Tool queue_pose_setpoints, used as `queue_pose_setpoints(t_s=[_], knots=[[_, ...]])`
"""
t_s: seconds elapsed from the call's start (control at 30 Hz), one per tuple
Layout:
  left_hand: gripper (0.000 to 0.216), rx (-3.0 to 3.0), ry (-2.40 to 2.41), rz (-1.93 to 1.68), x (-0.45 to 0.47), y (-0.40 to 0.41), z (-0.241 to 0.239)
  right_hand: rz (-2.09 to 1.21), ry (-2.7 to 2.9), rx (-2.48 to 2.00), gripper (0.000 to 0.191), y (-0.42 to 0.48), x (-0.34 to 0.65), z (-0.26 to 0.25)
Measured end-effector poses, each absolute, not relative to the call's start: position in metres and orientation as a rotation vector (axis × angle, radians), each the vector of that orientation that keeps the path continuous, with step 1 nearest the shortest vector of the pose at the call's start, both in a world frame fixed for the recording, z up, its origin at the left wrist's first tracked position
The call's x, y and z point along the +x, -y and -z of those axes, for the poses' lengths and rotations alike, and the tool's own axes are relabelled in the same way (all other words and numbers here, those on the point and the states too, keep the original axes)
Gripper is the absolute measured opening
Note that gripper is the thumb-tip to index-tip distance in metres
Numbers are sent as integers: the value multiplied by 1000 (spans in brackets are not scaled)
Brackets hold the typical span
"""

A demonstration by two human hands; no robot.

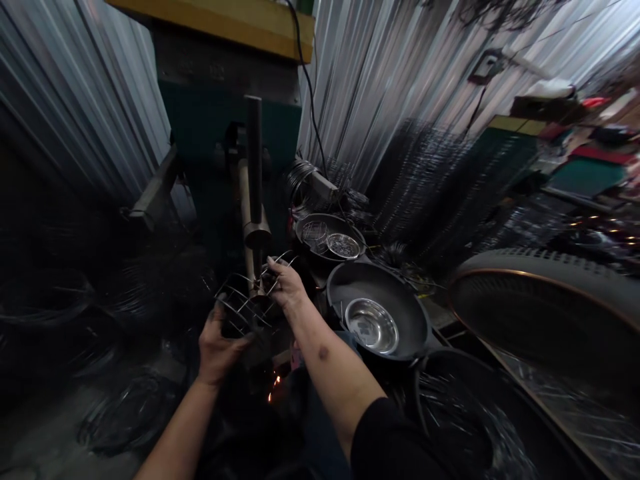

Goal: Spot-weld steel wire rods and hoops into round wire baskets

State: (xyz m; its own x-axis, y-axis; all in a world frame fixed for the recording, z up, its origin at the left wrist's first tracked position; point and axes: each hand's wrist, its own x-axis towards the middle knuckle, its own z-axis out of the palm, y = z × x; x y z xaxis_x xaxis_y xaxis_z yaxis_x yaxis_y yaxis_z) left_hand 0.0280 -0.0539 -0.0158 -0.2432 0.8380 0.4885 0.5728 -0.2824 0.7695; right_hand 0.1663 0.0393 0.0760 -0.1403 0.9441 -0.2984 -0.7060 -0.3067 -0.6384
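So, in the head view, your left hand (219,353) wraps its fingers around the lower side of a bent-wire rack (243,308), while your right hand (286,283) closes over the rack's upper wires, pinching them between thumb and fingers. The rack sits tilted between your hands, pressed in against the tan arm (245,200) and dark upright rod (255,157) of what looks like a spot welder (227,127), whose green body rises straight ahead under a yellow top. Orange sparks (273,387) fly just below the rack. To the right of your right hand, a black wok (380,293) holds a stainless steel bowl (371,325). Just behind it, a dark pan (313,223) holds two round wire pieces, and a coil of wire (301,177) lies past that. A larger dark pan with a copper-coloured rim (537,313) stands at the right of the view. Corrugated metal sheeting (360,87) lines the wall behind, and coils of dark wire (127,413) lie low on your left, beside the floor. A black sleeve (393,440) covers your right upper arm.
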Motion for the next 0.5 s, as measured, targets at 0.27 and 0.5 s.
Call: queue_pose_setpoints(t_s=[0.27, 0.5], knots=[[92, 1925, -1624, -1625, 29, 74, 35, -1642, 342, -791, 15, -13, 169, -65], [100, 1911, -1677, -1597, 34, 60, 22, -1627, 285, -810, 17, -27, 170, -77]])
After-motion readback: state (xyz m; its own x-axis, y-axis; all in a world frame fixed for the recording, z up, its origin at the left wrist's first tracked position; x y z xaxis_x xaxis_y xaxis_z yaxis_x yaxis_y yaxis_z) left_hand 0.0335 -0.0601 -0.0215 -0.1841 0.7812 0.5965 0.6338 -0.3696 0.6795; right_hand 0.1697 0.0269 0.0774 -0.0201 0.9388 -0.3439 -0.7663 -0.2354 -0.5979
